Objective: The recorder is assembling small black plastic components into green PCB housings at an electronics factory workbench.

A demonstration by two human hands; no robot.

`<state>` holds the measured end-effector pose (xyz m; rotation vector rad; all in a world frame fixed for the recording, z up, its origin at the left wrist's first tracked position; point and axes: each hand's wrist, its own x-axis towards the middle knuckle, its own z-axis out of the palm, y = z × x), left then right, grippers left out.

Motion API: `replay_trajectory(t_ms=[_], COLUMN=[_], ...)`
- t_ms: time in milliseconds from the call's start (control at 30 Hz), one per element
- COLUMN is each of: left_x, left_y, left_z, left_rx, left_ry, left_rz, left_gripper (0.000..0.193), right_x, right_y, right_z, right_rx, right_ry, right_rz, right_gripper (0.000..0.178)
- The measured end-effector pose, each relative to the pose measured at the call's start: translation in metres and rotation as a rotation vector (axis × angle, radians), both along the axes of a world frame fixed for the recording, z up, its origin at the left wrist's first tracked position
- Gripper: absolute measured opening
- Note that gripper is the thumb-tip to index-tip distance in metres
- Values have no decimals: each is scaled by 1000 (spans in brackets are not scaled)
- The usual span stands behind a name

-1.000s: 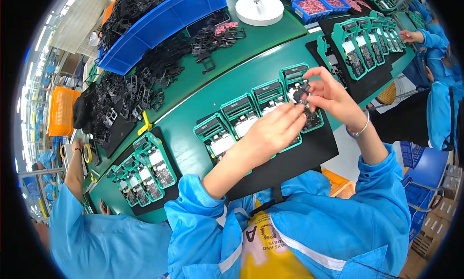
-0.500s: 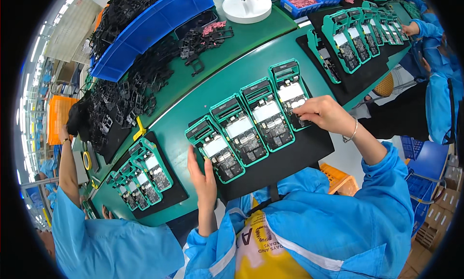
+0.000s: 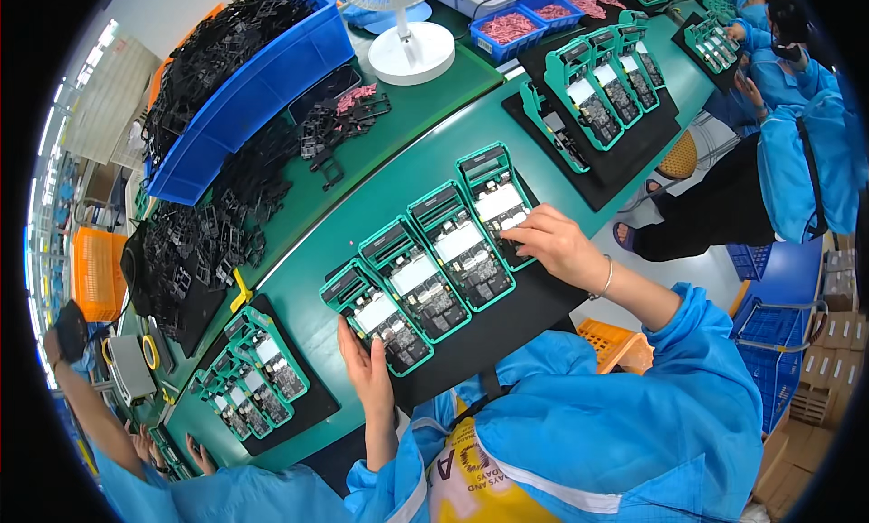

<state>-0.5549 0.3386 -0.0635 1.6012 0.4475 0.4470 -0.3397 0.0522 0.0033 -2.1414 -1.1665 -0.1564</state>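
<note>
Four-sided green fixtures stand in a slanted row before me, each with a dark circuit board and a white panel. My left hand (image 3: 367,369) is open beside the leftmost fixture (image 3: 378,319), thumb and fingers apart at its lower left side. Over the rightmost fixture (image 3: 496,197) is my right hand (image 3: 563,249), thumb and forefinger pinched at the right edge of its board. Whatever lies between those fingertips is hidden. Two more fixtures, a left one (image 3: 415,274) and a right one (image 3: 460,244), stand between. A black mat (image 3: 493,337) lies beneath the row.
More fixtures stand on mats at left (image 3: 267,364) and right (image 3: 593,97). Beyond are a blue bin (image 3: 253,97) of black frames, loose black frames (image 3: 204,238), a white fan (image 3: 412,52) and a blue tray (image 3: 502,47) of pink parts. Co-workers' arms show on both sides.
The view has shifted, bringing more of the fan into sight. My hands stay at the same two fixtures, the right still pinching. At left, a co-worker's raised hand is lower, with something dark.
</note>
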Motion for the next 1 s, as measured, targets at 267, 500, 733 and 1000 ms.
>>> replay_trajectory(t_ms=[267, 500, 733, 1000], left_x=[4, 13, -4, 24], left_y=[-6, -11, -6, -48], left_z=[2, -1, 5, 50], left_rx=[-29, -39, -19, -305], left_ry=[-18, -33, -6, 19], left_rz=[47, 31, 106, 76], left_gripper=[63, 63, 64, 57], right_x=[13, 23, 14, 14], right_y=[-3, -8, 1, -26], right_z=[1, 24, -10, -22], right_rx=[-48, -182, -84, 145], right_ry=[101, 171, 151, 85], right_rz=[-12, -37, 40, -88], right_gripper=[45, 26, 55, 36])
